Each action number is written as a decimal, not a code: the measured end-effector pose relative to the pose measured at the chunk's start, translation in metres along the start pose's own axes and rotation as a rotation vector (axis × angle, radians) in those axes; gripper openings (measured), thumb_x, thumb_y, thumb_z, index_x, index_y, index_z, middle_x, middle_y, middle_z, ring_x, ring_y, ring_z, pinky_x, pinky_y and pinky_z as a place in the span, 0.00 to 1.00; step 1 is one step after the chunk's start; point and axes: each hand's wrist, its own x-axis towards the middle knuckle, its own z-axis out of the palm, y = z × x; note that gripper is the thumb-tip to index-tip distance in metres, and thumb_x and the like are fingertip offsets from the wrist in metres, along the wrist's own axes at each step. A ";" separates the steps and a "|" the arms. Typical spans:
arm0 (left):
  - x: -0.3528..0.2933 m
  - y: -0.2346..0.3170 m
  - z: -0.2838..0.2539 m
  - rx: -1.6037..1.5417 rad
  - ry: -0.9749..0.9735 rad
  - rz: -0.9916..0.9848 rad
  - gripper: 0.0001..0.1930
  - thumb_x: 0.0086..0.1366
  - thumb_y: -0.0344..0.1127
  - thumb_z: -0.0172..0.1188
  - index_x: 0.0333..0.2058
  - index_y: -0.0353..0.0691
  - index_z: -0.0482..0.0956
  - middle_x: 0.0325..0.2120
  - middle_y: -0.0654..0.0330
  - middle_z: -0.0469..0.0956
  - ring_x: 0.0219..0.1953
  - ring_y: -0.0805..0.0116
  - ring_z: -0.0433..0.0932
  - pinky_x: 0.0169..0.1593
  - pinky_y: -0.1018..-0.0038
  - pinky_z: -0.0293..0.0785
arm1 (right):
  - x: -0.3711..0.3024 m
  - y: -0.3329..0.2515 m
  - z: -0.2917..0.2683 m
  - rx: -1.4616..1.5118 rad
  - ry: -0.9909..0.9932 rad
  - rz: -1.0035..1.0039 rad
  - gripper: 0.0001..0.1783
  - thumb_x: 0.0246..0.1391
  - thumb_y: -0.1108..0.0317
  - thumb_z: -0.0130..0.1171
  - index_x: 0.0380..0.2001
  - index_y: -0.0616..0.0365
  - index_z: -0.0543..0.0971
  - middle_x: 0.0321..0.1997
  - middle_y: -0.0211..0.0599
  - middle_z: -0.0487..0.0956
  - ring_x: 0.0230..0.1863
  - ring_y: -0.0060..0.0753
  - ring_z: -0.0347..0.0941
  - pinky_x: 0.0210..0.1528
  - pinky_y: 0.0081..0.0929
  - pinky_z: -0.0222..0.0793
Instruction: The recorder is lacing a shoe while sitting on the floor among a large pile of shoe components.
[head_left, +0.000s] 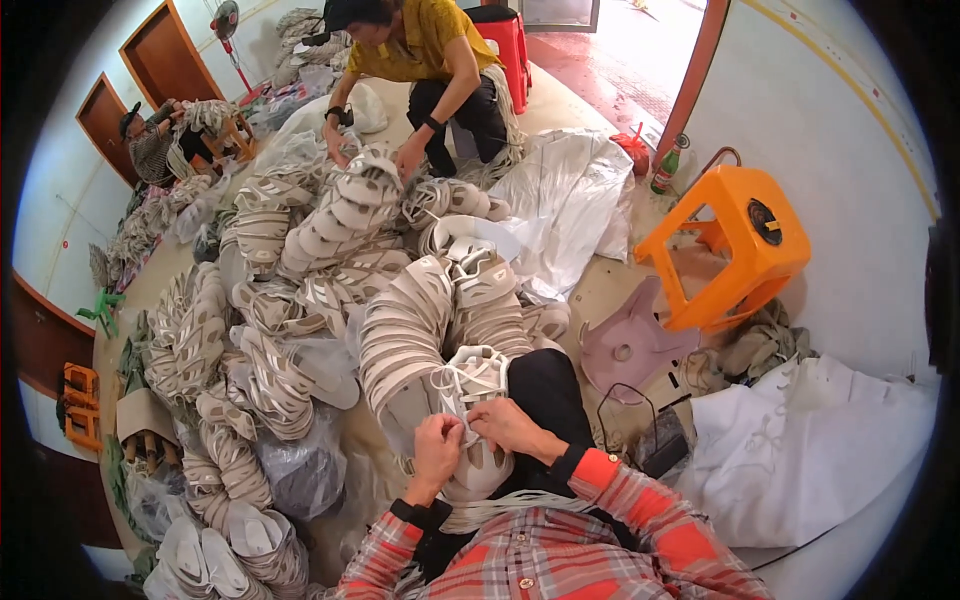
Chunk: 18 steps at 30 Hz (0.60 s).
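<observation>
A beige-and-white shoe upper (475, 375) with white laces lies across my lap, its toe toward my body. At its lacing my left hand (437, 455) is closed, with thumb and fingertips pinched on the white shoelace. Close beside it, my right hand (512, 430) is also closed in a pinch on the lace; the exact grip is partly hidden by the fingers. Just beyond the hands, a long curved stack of nested shoe uppers (402, 325) leans at the left, and a second stack (487, 305) stands beside it. A bundle of pale laces (520, 508) lies over my lap.
Piles of uppers (265, 380) cover the floor at left. A co-worker (430, 70) bends over a stack ahead; another person (160, 140) sits far left. At right are an orange stool (735, 245), a pinkish plastic piece (635, 340), a green bottle (668, 168) and white sacking (800, 450).
</observation>
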 end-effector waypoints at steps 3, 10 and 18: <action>0.000 -0.003 0.001 -0.250 -0.054 -0.191 0.06 0.51 0.30 0.59 0.28 0.36 0.75 0.21 0.57 0.72 0.23 0.60 0.71 0.30 0.67 0.67 | 0.009 0.011 0.010 -0.275 0.229 -0.294 0.07 0.43 0.71 0.53 0.28 0.63 0.72 0.17 0.41 0.75 0.17 0.37 0.73 0.20 0.35 0.67; 0.009 0.040 -0.016 0.182 -0.099 0.337 0.08 0.50 0.35 0.61 0.29 0.40 0.75 0.27 0.58 0.71 0.34 0.58 0.69 0.39 0.65 0.63 | -0.037 -0.011 -0.100 -0.759 0.674 -0.271 0.08 0.41 0.73 0.52 0.28 0.61 0.67 0.18 0.49 0.72 0.23 0.50 0.73 0.21 0.41 0.66; 0.045 0.030 -0.016 -0.300 -0.662 -0.391 0.13 0.61 0.39 0.51 0.22 0.38 0.70 0.19 0.67 0.68 0.21 0.75 0.64 0.28 0.77 0.60 | -0.014 -0.008 -0.065 1.312 0.002 -0.386 0.07 0.57 0.73 0.47 0.38 0.64 0.68 0.44 0.50 0.73 0.47 0.38 0.72 0.49 0.28 0.70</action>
